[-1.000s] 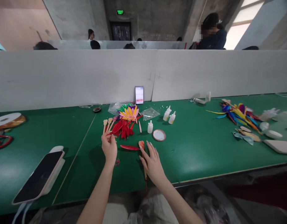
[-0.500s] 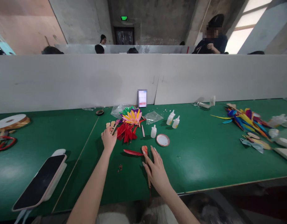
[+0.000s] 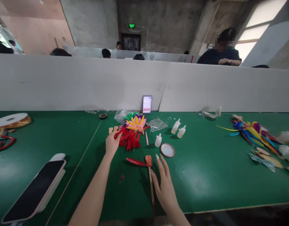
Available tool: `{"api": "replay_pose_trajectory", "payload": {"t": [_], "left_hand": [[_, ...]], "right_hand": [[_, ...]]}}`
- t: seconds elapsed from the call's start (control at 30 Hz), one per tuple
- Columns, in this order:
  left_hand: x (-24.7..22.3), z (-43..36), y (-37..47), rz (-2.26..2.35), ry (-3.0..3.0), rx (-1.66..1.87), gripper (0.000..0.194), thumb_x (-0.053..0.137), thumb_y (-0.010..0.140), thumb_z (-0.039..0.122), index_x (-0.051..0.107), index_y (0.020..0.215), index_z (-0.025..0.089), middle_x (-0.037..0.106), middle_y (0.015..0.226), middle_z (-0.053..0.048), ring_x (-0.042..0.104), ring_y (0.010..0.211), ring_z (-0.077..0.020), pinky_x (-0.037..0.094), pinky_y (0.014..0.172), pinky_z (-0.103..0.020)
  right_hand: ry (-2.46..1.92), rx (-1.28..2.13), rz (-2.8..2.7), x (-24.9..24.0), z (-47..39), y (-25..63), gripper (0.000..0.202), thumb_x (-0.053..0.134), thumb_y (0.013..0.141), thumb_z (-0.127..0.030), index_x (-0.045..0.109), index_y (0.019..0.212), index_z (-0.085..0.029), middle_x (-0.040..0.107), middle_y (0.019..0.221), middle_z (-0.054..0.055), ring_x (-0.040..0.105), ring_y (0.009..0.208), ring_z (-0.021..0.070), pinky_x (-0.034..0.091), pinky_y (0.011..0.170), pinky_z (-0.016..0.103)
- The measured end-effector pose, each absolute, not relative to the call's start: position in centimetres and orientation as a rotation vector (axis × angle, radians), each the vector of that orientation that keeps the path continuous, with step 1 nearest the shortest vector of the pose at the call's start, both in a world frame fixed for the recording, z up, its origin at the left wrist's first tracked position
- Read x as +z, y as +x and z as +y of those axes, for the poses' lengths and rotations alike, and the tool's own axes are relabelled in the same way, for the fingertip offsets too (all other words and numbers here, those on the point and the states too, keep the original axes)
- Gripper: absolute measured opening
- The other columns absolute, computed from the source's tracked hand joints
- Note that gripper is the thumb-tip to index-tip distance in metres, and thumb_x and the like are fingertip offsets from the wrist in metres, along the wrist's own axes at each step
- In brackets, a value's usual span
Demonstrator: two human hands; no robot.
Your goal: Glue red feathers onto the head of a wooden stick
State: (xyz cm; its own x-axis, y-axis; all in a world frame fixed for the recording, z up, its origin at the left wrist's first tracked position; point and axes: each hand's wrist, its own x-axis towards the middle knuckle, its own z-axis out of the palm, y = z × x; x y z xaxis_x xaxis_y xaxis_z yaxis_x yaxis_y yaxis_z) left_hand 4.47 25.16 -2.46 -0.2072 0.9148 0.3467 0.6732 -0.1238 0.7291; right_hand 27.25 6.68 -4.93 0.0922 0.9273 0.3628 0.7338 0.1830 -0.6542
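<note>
My left hand is at the left edge of a pile of red feathers, its fingers closed on a red feather. My right hand is open, fingers apart, just right of a thin wooden stick with a red-coated rounded head. A single red feather lies with one end at that head. Behind the red pile are yellow and pink feathers with green and purple ones. Pale rounded wooden pieces lie beyond my left hand.
White squeeze bottles stand near a round white lid. A phone leans on the white partition. Left are a power bank-like dark slab, a ribbon roll and red-handled scissors. Colourful feathers lie right.
My right hand has lifted off the stick and shifted right. My left hand has moved from the wooden pieces onto the red feathers and taken hold of one. The view has tilted slightly.
</note>
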Motion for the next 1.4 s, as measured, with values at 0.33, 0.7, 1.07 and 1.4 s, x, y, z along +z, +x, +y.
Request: {"api": "replay_pose_trajectory", "payload": {"t": [0.33,0.7,1.07,1.4], "left_hand": [[2.1,17.2,8.2,1.063,1.273,1.030,0.035,0.067,0.068,0.040,0.051,0.090,0.017,0.067,0.068,-0.002,0.049,0.041,-0.0080,0.029,0.039,-0.019],[0.4,16.1,8.1,0.806,1.265,0.679,0.053,0.042,0.080,0.061,0.061,0.092,0.013,0.057,0.053,0.000,0.044,0.039,-0.0085,0.029,0.039,-0.019],[0.7,16.2,8.1,0.866,1.418,0.439,0.034,0.058,0.076,0.046,0.064,0.067,0.014,0.054,0.051,0.001,0.041,0.043,-0.0084,0.029,0.043,-0.020],[2.1,16.3,6.8,0.808,1.514,0.387,0.038,0.057,0.076,0.046,0.058,0.055,0.014,0.048,0.047,0.002,0.035,0.036,-0.0052,0.023,0.037,-0.019]], "right_hand": [[-1.285,0.843,-1.416,-0.3,9.5,27.2,0.036,0.037,0.091,-0.043,0.055,0.071,-0.018,0.039,0.045,-0.006,0.040,0.040,0.0101,0.034,0.042,0.022],[-1.146,1.260,-1.398,1.1,15.6,25.5,0.049,0.046,0.080,-0.061,0.036,0.053,-0.021,0.035,0.035,-0.008,0.032,0.030,0.0063,0.022,0.032,0.020],[-1.101,1.354,-1.493,0.6,13.6,26.1,0.048,0.045,0.083,-0.058,0.042,0.056,-0.018,0.038,0.042,-0.007,0.031,0.037,0.0054,0.026,0.037,0.019],[-0.954,1.630,-1.426,0.5,11.3,25.7,0.047,0.048,0.083,-0.055,0.045,0.056,-0.018,0.037,0.034,-0.010,0.028,0.029,0.0040,0.021,0.033,0.019]]}}
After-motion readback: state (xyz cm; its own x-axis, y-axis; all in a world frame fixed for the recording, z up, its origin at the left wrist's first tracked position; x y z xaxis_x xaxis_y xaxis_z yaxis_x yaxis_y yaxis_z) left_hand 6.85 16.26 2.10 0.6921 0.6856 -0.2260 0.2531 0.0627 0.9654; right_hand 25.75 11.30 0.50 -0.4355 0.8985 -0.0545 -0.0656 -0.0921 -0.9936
